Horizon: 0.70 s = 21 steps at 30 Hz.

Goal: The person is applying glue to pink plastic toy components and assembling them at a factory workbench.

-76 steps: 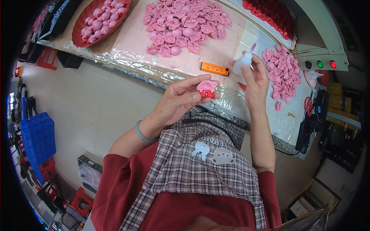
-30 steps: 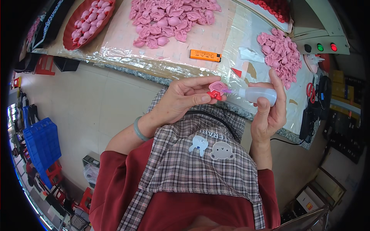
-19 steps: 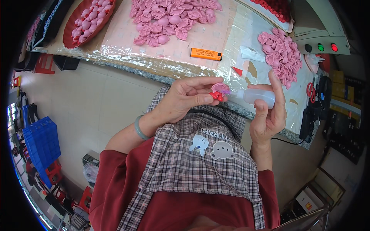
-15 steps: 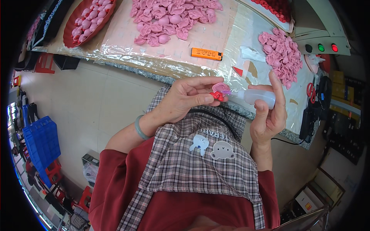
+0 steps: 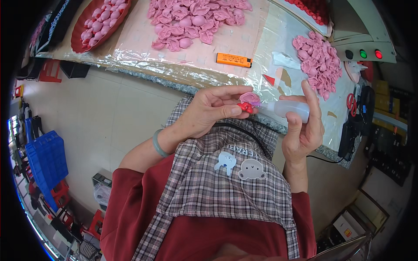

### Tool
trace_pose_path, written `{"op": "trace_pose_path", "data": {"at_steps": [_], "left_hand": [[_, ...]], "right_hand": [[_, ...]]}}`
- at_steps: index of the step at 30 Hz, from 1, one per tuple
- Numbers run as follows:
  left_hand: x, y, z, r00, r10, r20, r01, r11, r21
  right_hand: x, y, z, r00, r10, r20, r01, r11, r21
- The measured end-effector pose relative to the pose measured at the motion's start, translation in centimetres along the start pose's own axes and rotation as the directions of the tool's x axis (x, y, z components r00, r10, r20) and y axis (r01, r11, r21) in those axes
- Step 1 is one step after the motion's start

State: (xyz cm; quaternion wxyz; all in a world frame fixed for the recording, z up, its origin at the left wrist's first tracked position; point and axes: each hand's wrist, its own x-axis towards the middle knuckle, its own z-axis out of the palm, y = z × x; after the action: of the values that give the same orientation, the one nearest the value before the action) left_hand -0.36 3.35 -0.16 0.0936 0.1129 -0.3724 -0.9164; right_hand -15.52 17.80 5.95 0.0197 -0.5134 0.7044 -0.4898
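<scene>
In front of the table's near edge, my left hand (image 5: 209, 108) pinches a small red plastic piece (image 5: 246, 107) together with a pink shell-like piece (image 5: 250, 98). My right hand (image 5: 305, 130) holds a translucent white squeeze bottle (image 5: 291, 109) between thumb and fingers, its index finger stretched upward. The bottle lies nearly level, and its thin purple nozzle (image 5: 256, 104) points left, meeting the pieces in my left hand. Whether any liquid is coming out is too small to see.
A heap of pink pieces (image 5: 191, 26) lies at the table's far middle, another pink heap (image 5: 320, 63) to the right. An orange box cutter or lighter-shaped item (image 5: 234, 60), a red oval tray (image 5: 78, 37) of pink-and-red pieces, red scissors (image 5: 351, 105) and a machine panel (image 5: 368, 54) surround these.
The squeeze bottle has shifted very slightly left in my right hand. My left hand and its pieces stay almost in the same place.
</scene>
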Motion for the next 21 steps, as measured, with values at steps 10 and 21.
{"op": "trace_pose_path", "data": {"at_steps": [10, 21], "left_hand": [[0.01, -0.24, -0.11, 1.000, 0.004, 0.003, -0.004, 1.000, -0.005], [0.03, -0.43, -0.22, 1.000, 0.003, 0.008, -0.003, 1.000, -0.008]], "right_hand": [[-0.11, 0.16, 0.09, 1.000, -0.018, 0.012, 0.019, 1.000, -0.017], [0.12, -0.07, 0.01, 0.999, -0.037, 0.040, 0.039, 0.999, -0.035]]}}
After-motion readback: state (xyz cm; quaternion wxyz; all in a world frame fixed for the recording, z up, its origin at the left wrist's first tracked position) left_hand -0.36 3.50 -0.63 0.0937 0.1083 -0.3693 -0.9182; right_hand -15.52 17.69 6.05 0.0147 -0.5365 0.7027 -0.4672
